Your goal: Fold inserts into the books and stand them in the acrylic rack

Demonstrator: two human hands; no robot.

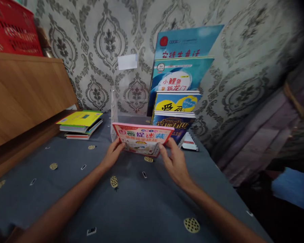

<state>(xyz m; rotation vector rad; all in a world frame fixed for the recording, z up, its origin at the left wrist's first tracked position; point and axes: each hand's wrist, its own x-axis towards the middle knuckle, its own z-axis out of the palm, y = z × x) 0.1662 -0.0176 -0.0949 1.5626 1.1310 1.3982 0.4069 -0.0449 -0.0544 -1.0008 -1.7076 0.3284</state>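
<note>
Between my two hands a pink-edged picture book is held by its left and right sides, its cover leaning toward me. My left hand grips the left edge, thumb on the cover. On the opposite edge, my right hand pinches it the same way. Behind the book stands a clear plastic rack. Its right side carries upright books in steps: a dark blue book, a yellow and blue book, a teal book and a taller blue book at the back.
A stack of books with a yellow one on top lies at left. Beside it runs a wooden cabinet bearing a red basket. A white device lies right of the rack. A curtain hangs beyond the table's right edge.
</note>
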